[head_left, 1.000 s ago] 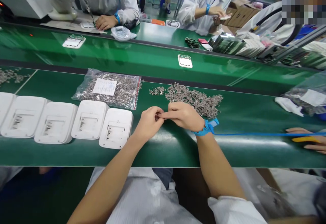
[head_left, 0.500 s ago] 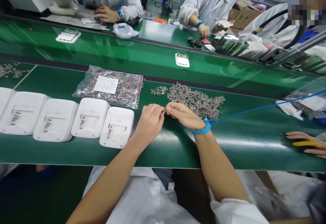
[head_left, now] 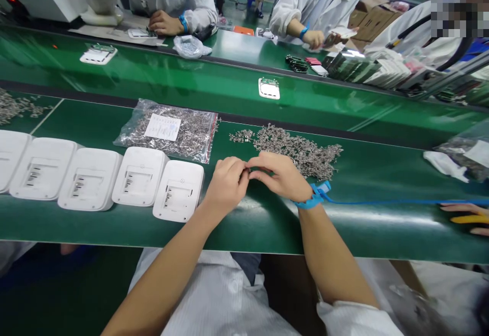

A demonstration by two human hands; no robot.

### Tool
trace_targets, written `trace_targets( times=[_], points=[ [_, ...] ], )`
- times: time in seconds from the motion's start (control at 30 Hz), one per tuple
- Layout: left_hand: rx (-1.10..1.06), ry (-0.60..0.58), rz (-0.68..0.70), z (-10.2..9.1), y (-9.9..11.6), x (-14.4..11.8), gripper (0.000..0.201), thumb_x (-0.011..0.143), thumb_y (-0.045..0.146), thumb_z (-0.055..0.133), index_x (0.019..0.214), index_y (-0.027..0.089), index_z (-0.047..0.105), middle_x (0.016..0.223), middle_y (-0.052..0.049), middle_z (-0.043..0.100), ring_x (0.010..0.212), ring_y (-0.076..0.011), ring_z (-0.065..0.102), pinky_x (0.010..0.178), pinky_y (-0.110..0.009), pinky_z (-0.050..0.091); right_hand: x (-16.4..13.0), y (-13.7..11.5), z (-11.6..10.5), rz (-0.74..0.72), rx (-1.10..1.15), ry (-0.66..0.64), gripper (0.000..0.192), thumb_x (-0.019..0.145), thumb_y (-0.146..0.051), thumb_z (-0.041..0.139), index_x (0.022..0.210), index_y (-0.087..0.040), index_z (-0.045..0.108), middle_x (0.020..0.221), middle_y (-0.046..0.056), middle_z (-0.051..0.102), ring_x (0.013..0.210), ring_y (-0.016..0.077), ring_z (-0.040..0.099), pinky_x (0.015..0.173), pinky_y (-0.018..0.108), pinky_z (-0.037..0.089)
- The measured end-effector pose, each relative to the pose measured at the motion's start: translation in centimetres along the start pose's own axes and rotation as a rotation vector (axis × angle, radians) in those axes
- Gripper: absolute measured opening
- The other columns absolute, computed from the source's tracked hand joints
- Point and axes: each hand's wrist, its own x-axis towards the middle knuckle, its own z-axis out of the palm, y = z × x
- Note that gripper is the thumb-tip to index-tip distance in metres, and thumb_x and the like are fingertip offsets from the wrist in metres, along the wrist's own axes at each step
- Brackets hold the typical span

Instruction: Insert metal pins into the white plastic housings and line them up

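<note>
My left hand (head_left: 226, 185) is closed, its thumb and fingers pinching a tiny metal part (head_left: 248, 170) that is mostly hidden. My right hand (head_left: 281, 177) meets it from the other side; its thumb and forefinger close around the same part. A blue wrist strap (head_left: 314, 196) circles my right wrist. Just beyond the hands lies a loose pile of small metal parts (head_left: 294, 147), looking like battery contacts. To the left of my left hand stands a white plastic housing (head_left: 179, 191) with a battery recess, the nearest of a row.
A clear bag of metal parts (head_left: 191, 132) lies behind the housings. Along the green bench (head_left: 362, 183) runs a raised green belt (head_left: 214, 81) carrying white pieces with circuit boards. Co-workers sit opposite, and a co-worker's hand (head_left: 468, 216) with something yellow shows at the right edge.
My right thumb and forefinger have opened into a wider arch, while both hands stay together. The strap's blue cord hangs lower. White pieces on the far belt have shifted slightly left.
</note>
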Motion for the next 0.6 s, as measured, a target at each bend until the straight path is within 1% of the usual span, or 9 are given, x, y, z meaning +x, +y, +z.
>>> trace_targets(
  times=[0.03, 0.1, 0.17, 0.23, 0.3, 0.4, 0.43, 0.53, 0.6],
  points=[
    [-0.019, -0.01, -0.004, 0.0, 0.1, 0.0, 0.011, 0.093, 0.014, 0.048, 0.087, 0.019, 0.055, 0.084, -0.003, 0.062, 0.081, -0.0177, 0.057, 0.074, -0.033, 0.04, -0.1, 0.2, 0.0, -0.062, -0.037, 0.007, 0.014, 0.099, -0.028, 0.054, 0.095, -0.02, 0.065, 0.071, 0.001, 0.05, 0.066, 0.0136, 0.044, 0.06, 0.027, 0.032],
    [-0.059, -0.031, -0.024, -0.1, 0.2, 0.1, 0.009, 0.091, 0.013, 0.051, 0.086, 0.019, 0.055, 0.083, -0.002, 0.061, 0.08, -0.0168, 0.056, 0.074, -0.032, 0.04, -0.2, 0.6, 0.0, -0.13, -0.094, 0.023, 0.018, 0.101, -0.024, 0.051, 0.091, -0.02, 0.066, 0.072, 0.002, 0.05, 0.067, 0.0142, 0.046, 0.06, 0.028, 0.031],
    [-0.073, -0.071, -0.026, -0.1, 0.4, 0.1, 0.01, 0.089, 0.013, 0.052, 0.082, 0.02, 0.052, 0.079, -0.001, 0.058, 0.077, -0.0162, 0.054, 0.074, -0.032, 0.039, -0.2, 0.7, 0.1, -0.154, -0.126, -0.012, 0.021, 0.102, -0.023, 0.047, 0.091, -0.02, 0.065, 0.072, 0.002, 0.049, 0.067, 0.0145, 0.045, 0.061, 0.028, 0.03],
    [-0.049, -0.113, -0.003, 0.0, 0.4, 0.1, 0.013, 0.088, 0.011, 0.051, 0.077, 0.02, 0.049, 0.077, -0.001, 0.056, 0.075, -0.0163, 0.053, 0.073, -0.032, 0.038, -0.1, 0.8, 0.2, -0.123, -0.125, -0.061, 0.023, 0.102, -0.024, 0.044, 0.089, -0.02, 0.062, 0.073, 0.001, 0.048, 0.067, 0.0145, 0.044, 0.062, 0.028, 0.03],
    [-0.028, -0.102, 0.002, 0.1, 0.5, 0.1, 0.014, 0.088, 0.01, 0.049, 0.078, 0.02, 0.049, 0.077, -0.001, 0.056, 0.075, -0.0163, 0.053, 0.072, -0.032, 0.038, 0.0, 0.9, 0.3, -0.019, -0.088, -0.062, 0.022, 0.102, -0.026, 0.043, 0.086, -0.019, 0.055, 0.073, 0.001, 0.048, 0.066, 0.0138, 0.042, 0.062, 0.028, 0.031],
    [-0.022, -0.007, -0.007, 0.2, 0.5, 0.1, 0.01, 0.092, 0.012, 0.049, 0.086, 0.019, 0.054, 0.082, -0.001, 0.061, 0.077, -0.0156, 0.057, 0.074, -0.032, 0.04, 0.1, 1.0, 0.7, 0.223, 0.067, -0.042, 0.026, 0.102, -0.035, 0.042, 0.081, -0.019, 0.048, 0.072, -0.001, 0.048, 0.065, 0.0128, 0.041, 0.061, 0.027, 0.03],
    [-0.009, 0.027, -0.001, 0.2, 0.5, 0.1, 0.01, 0.093, 0.013, 0.048, 0.088, 0.019, 0.055, 0.083, -0.002, 0.063, 0.078, -0.0156, 0.058, 0.075, -0.032, 0.041, 0.1, 1.1, 0.9, 0.296, 0.156, -0.069, 0.03, 0.102, -0.039, 0.041, 0.08, -0.019, 0.047, 0.07, -0.001, 0.047, 0.064, 0.0126, 0.041, 0.061, 0.027, 0.031],
    [0.064, 0.127, 0.031, 0.2, 0.3, 0.0, 0.011, 0.095, 0.015, 0.048, 0.091, 0.019, 0.057, 0.088, -0.005, 0.066, 0.084, -0.0177, 0.061, 0.078, -0.034, 0.043, 0.2, 0.8, 1.9, 0.483, 0.485, -0.217, 0.039, 0.1, -0.049, 0.039, 0.075, -0.02, 0.043, 0.067, -0.003, 0.042, 0.061, 0.0113, 0.039, 0.058, 0.025, 0.033],
    [0.097, 0.183, 0.034, 0.2, 0.1, -0.1, 0.011, 0.095, 0.014, 0.048, 0.093, 0.018, 0.058, 0.089, -0.006, 0.067, 0.088, -0.0189, 0.062, 0.079, -0.035, 0.044, 0.3, 0.4, 2.3, 0.548, 0.611, -0.266, 0.041, 0.099, -0.052, 0.039, 0.074, -0.02, 0.041, 0.066, -0.004, 0.04, 0.058, 0.0104, 0.037, 0.056, 0.024, 0.033]
  ],
)
